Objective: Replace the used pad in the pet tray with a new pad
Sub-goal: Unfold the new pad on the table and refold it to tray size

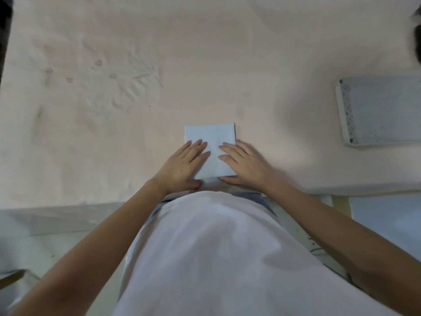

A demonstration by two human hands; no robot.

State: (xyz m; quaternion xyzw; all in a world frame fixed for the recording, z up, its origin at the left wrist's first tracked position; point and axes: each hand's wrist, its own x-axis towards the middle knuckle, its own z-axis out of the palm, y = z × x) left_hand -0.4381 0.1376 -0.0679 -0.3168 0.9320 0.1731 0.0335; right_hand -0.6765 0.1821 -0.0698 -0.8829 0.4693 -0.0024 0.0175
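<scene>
left hand [182, 164]: flat, fingers spread on the folded pad's left half, gripping nothing.
right hand [245, 164]: flat too, pressing its right half.
folded pad [209, 135]: pale blue, crisp square, at the table's near edge, centre.
pet tray [378, 110]: far right, well apart, grey lining inside.
progress: early by the look; pad unopened, nothing placed yet.

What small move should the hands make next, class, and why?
Probably lift an edge and start unfolding the folded pad: it lies flat in a compact square under the left hand and right hand, while the pet tray sits apart at the right.
</scene>
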